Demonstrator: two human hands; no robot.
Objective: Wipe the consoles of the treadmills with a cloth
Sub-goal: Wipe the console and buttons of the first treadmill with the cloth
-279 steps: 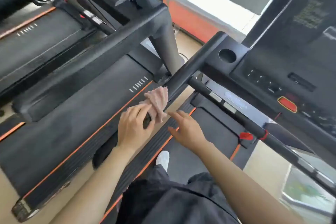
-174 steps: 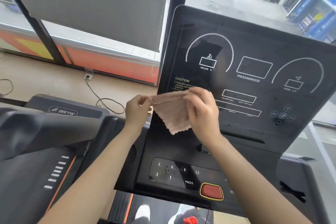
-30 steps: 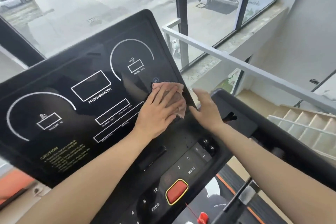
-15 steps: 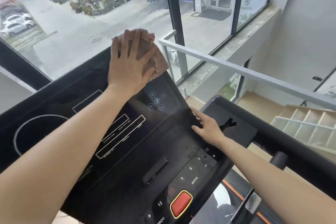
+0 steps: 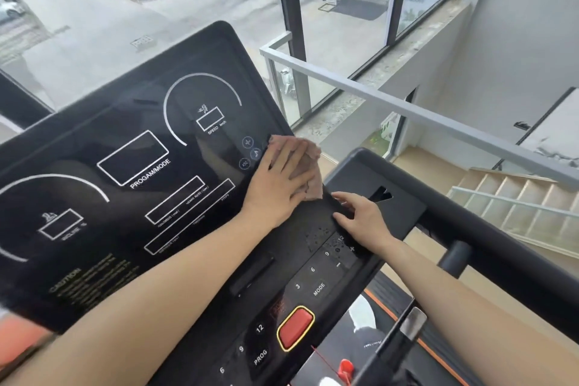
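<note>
Our left hand (image 5: 279,185), fingers straight, presses the cloth (image 5: 308,163) at the console (image 5: 125,122)'s right edge; soft and light, it likely bunches, so we palm its middle. Our right hand (image 5: 360,218) rests beside, fingers relaxed.

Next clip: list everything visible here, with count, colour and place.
console: 1, black, tilted, fills left and centre
cloth: 1, pinkish, at the console's right edge
stop button: 1, red with yellow rim, low on the console
safety clip: 1, red, bottom edge
handrail: 1, black, right of the console
railing: 1, grey, beyond the console
stairs: 1 flight, pale, far right
left hand: 1, flat on the cloth
right hand: 1, resting on the console's lower right
</note>
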